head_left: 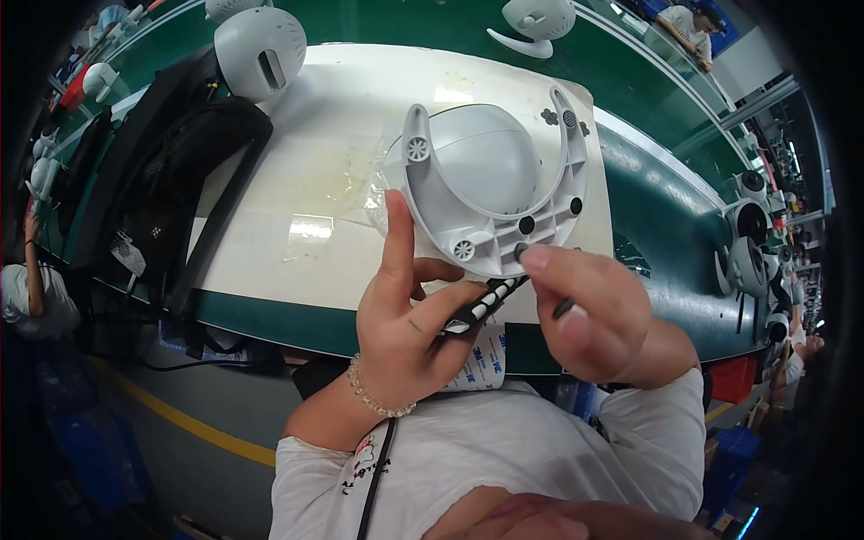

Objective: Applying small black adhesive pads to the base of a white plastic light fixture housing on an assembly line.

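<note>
A white plastic appliance lies on the board with its U-shaped stand (490, 229) turned underside up, ribs showing. Black round foot pads (576, 206) sit in some of its recesses; other recesses show bare spoked sockets (463, 249). My left hand (400, 315) is closed on a black-and-white strip of pads (490, 301), its thumb raised beside the stand. At the stand's near edge, my right hand (594, 315) presses a small dark pad (522, 253) with a fingertip. Another black pad (563, 308) is pinched between that hand's fingers.
A cream board (315, 171) covers part of the green table (670, 261). Black bags (180, 171) and a white rounded unit (260, 54) stand at left. A similar unit (538, 18) is at the far side. White backing paper (486, 360) hangs at the table's near edge. Other people work around.
</note>
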`<state>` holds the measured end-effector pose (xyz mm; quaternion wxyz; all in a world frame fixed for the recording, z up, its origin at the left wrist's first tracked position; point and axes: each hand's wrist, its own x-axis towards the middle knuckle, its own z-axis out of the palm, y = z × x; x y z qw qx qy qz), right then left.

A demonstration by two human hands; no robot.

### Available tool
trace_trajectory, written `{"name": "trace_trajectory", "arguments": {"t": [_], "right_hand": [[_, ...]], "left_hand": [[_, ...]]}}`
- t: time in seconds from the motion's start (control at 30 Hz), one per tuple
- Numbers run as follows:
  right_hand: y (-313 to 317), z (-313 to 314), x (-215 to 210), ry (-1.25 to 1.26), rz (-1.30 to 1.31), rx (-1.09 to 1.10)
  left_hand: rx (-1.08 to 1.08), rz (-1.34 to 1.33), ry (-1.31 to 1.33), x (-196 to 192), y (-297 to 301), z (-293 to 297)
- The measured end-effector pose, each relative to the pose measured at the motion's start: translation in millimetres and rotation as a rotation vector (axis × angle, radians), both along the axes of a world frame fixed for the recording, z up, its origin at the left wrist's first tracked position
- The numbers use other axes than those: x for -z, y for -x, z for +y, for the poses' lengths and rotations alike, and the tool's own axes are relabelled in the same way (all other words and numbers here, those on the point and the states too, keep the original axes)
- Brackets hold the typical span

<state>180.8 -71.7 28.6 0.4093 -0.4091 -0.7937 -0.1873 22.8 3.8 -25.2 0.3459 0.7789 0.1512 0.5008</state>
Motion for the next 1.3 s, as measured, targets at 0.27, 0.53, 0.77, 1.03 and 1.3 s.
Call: {"name": "trace_trajectory", "arguments": {"t": [0.27,0.53,0.77,1.03,1.3], "right_hand": [[1,-5,-29,0.225,0.085,-0.002],[7,24,-27,0.497,0.198,-0.082],[11,31,-22,0.206,0.015,0.005],[20,20,-32,0.163,-0.222,0.118],[13,32,-64,0.410,-0.190,0.106]], "left_hand": [[-0.054,-0.001,-0.026,1,-3,-1],[-0.044,0.028,-0.007,1,-1,-2],[-0.063,0.036,-0.013,1,-1,-3],[-0.085,0.010,-0.114,-2,-1,3],[-0.072,0.086,-0.047,0,4,0]]}}
